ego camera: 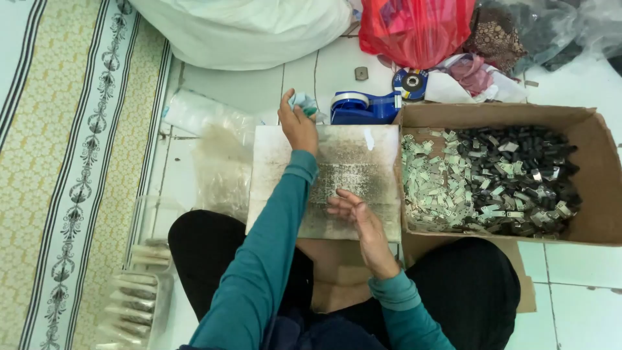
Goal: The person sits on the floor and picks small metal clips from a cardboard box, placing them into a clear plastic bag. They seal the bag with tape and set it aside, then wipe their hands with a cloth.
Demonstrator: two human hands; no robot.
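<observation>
Grey, worn board [350, 168] lies under both hands. Left hand [297, 120] reaches over its far edge, fingers pinching a pale crumpled scrap [303, 102]. Right hand [363, 223] rests open near the near edge, beside the cardboard box [583, 227] of metal clips [486, 181].

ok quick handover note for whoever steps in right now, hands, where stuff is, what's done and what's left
Left hand: reaching to the far edge of the worn board, fingers on a small pale packet; grip unclear.
Right hand: open, palm up, resting on the board's near part, holding nothing.
Cardboard box right of the board: full of small metal pieces, pale ones left, dark ones right.
Filled clear bags lie at the left knee.
Done: some bags filled. Left: the box is full; no pieces on the board.
</observation>
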